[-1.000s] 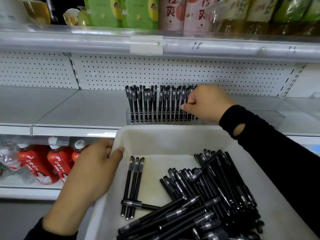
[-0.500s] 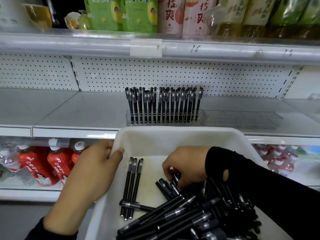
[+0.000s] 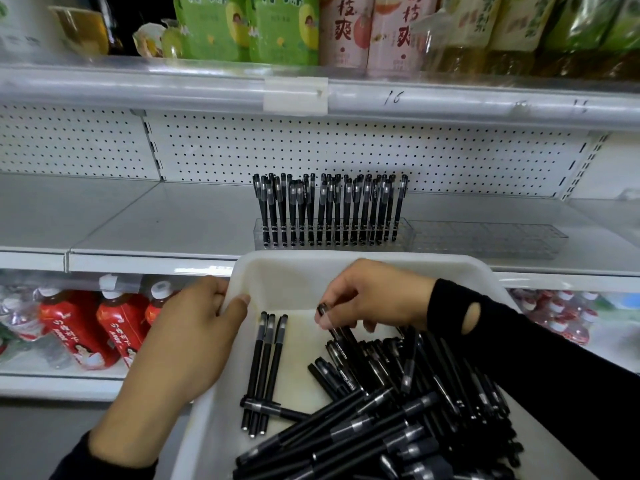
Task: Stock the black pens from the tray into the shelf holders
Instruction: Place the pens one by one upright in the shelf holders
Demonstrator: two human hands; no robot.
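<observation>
A white tray (image 3: 363, 268) sits in front of me with a heap of loose black pens (image 3: 398, 410) in its right half and three pens (image 3: 265, 362) lying side by side at its left. My left hand (image 3: 187, 337) grips the tray's left rim. My right hand (image 3: 370, 296) is inside the tray and pinches one black pen (image 3: 323, 309) at its cap end, lifting it off the heap. On the shelf behind, a clear holder (image 3: 332, 237) holds several black pens upright. A second clear holder (image 3: 488, 239) to its right is empty.
The grey shelf (image 3: 156, 230) has a pegboard back wall (image 3: 346, 157). Drink cartons (image 3: 343, 29) line the shelf above, close over the upright pens. Red bottles (image 3: 79, 327) stand on the lower shelf at left, more bottles (image 3: 561, 317) at lower right.
My right hand left the holder on the shelf, came down into the tray, and now lifts a single pen from the heap. My left hand stayed on the rim.
</observation>
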